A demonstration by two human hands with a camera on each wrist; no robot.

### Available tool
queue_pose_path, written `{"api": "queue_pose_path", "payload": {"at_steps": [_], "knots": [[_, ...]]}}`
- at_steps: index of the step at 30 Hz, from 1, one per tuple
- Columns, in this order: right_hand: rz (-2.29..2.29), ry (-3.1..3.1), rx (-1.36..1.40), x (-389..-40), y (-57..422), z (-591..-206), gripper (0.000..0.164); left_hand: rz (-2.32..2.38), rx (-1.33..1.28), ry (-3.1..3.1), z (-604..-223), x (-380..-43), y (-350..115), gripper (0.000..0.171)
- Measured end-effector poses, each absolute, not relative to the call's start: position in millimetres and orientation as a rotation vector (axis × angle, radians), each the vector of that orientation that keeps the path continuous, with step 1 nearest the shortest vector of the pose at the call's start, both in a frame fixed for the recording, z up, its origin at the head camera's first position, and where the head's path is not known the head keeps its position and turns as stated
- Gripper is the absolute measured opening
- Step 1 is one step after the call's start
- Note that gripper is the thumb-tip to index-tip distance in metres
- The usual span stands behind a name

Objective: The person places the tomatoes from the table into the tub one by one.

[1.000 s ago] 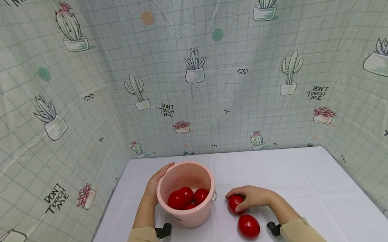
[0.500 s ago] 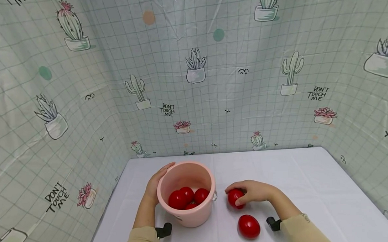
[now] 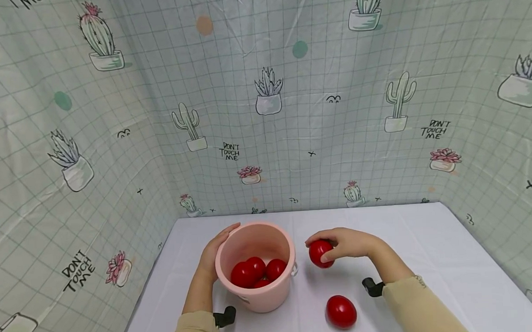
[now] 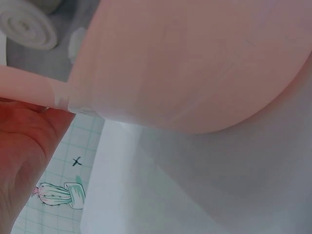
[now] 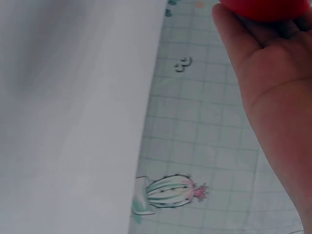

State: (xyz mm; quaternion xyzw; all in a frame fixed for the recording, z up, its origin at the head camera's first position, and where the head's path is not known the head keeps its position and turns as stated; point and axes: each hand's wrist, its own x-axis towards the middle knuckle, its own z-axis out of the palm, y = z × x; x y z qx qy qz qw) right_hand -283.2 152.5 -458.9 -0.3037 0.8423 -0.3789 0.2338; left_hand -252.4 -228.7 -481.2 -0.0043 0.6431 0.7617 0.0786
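A pale pink bucket [image 3: 270, 297] stands tilted toward the camera on the left half of the table, with several shiny red balls [image 3: 242, 275] inside. My left hand [image 3: 213, 253] holds the bucket's left side, fingers along the rim; its thumb is hidden. In the left wrist view, the palm [image 4: 24, 146] is against the underside of the rim. Right of the bucket, my right hand [image 3: 350, 243] grips a red ball [image 3: 318, 254] between fingers and thumb, above the table. Another red ball [image 3: 341, 311], slightly oval, lies on the table nearer the camera.
White cloth covers the table [image 3: 382, 225]. Behind it and at both sides hangs a grid-patterned curtain [image 3: 308, 125] printed with cacti. Black mounts sit at both wrists, and the bucket's handle joint [image 3: 294, 269] faces the right hand.
My right hand has lifted the red ball off the table and carried it away from the camera, apart from the other loose ball. The left hand and bucket have stayed in place.
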Motion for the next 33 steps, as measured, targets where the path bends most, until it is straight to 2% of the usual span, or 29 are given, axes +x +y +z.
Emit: {"api": "queue_pose_path", "payload": {"at_steps": [12, 19, 33], "knots": [[-1.082, 2.286, -0.878, -300, 139, -398, 0.044, 2.281, -0.022, 1.931, -482, -252, -229, 0.046], [-1.088, 2.229, -0.978, -307, 116, -370, 0.047, 2.283, -0.018, 1.919, -481, -251, -229, 0.047], [-0.974, 2.091, -1.110, -315, 48, -346, 0.047, 2.262, -0.002, 1.929, -482, -252, -231, 0.050]]}}
